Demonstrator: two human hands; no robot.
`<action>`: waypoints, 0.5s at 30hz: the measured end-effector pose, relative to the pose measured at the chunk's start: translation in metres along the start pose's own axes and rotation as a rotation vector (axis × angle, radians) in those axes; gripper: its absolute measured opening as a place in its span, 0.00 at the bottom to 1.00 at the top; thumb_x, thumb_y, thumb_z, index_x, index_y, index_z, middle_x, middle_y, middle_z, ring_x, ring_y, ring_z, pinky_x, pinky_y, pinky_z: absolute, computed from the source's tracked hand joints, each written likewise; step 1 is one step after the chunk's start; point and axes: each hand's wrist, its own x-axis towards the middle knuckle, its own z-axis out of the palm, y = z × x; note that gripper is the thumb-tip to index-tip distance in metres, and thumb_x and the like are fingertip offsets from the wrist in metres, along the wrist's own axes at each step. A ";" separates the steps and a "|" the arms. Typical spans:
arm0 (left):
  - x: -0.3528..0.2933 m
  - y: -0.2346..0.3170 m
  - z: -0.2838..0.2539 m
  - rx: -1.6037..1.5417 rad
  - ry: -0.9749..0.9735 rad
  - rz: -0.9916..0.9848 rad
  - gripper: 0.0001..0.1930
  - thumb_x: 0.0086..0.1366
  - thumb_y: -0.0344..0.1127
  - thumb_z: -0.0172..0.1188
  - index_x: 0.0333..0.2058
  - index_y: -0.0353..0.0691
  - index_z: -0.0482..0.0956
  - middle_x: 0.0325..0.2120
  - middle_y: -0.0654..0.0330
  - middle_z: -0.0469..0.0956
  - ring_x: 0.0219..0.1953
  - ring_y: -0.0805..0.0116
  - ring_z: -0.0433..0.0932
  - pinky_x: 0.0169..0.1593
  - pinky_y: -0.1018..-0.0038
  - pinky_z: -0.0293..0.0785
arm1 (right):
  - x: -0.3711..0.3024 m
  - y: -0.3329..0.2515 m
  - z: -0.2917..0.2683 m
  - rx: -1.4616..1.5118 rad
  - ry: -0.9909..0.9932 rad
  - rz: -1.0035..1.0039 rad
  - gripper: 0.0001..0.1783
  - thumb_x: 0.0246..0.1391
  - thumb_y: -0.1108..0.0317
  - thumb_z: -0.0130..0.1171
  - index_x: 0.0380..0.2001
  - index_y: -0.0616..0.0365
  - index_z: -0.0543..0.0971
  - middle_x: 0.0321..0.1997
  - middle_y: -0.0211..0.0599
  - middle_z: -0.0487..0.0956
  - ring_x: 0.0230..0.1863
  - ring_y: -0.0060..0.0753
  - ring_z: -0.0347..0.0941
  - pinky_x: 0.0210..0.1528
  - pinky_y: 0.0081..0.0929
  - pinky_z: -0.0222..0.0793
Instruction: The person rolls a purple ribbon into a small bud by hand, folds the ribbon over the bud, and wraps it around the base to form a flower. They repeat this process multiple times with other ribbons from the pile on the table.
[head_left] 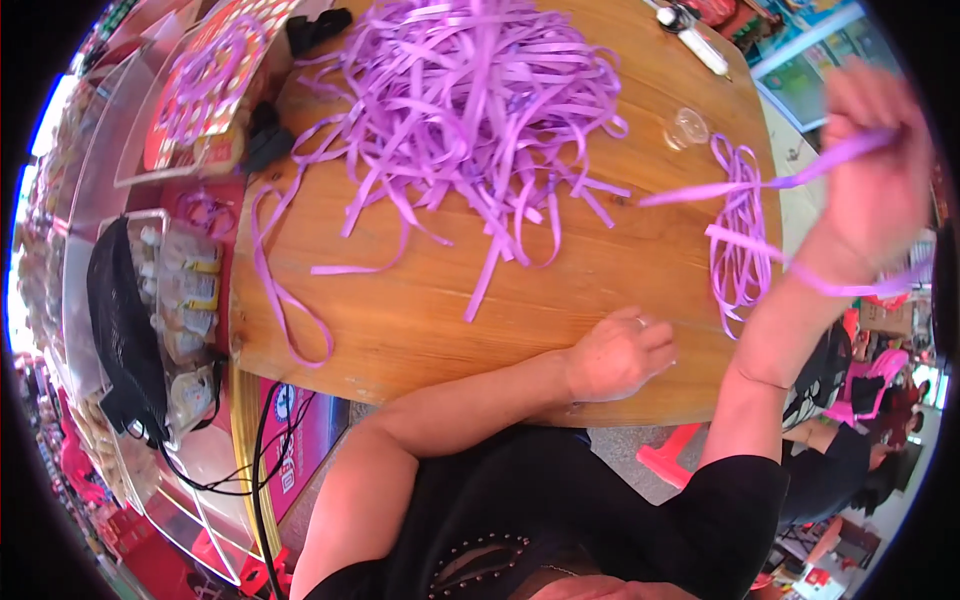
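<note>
right hand point(878, 170) is gripping a purple ribbon point(745, 185) raised over the wooden table point(420, 320), motion-blurred, so grip is probably pinched. left hand point(620, 355) is resting half-curled, holding nothing. ribbon pile point(470, 100) and clear cup point(686, 128) are lying nearby.

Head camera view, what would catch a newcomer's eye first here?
A big tangled heap of purple ribbon strips covers the far side of the wooden table. The right hand is raised at the right edge, pulling one purple ribbon taut, while the left hand rests on the near edge.
</note>
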 end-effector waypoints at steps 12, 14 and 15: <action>0.015 -0.014 -0.026 -0.093 0.463 -0.277 0.29 0.57 0.30 0.59 0.56 0.32 0.60 0.50 0.46 0.66 0.51 0.53 0.67 0.52 0.65 0.66 | -0.134 0.017 -0.013 0.619 0.316 0.329 0.11 0.61 0.71 0.49 0.43 0.65 0.73 0.29 0.29 0.68 0.32 0.26 0.59 0.35 0.24 0.57; 0.018 -0.008 -0.020 -0.161 0.477 -0.313 0.30 0.59 0.36 0.61 0.57 0.32 0.60 0.50 0.48 0.67 0.55 0.56 0.65 0.55 0.65 0.63 | -0.146 0.013 -0.013 0.674 0.311 0.343 0.11 0.60 0.71 0.49 0.43 0.65 0.73 0.29 0.29 0.68 0.32 0.25 0.60 0.35 0.24 0.57; 0.021 -0.003 -0.017 -0.160 0.459 -0.320 0.30 0.59 0.36 0.61 0.57 0.32 0.60 0.50 0.48 0.67 0.55 0.56 0.65 0.55 0.65 0.63 | -0.153 0.013 -0.013 0.732 0.317 0.367 0.11 0.60 0.70 0.49 0.43 0.65 0.73 0.29 0.29 0.69 0.32 0.25 0.60 0.36 0.24 0.58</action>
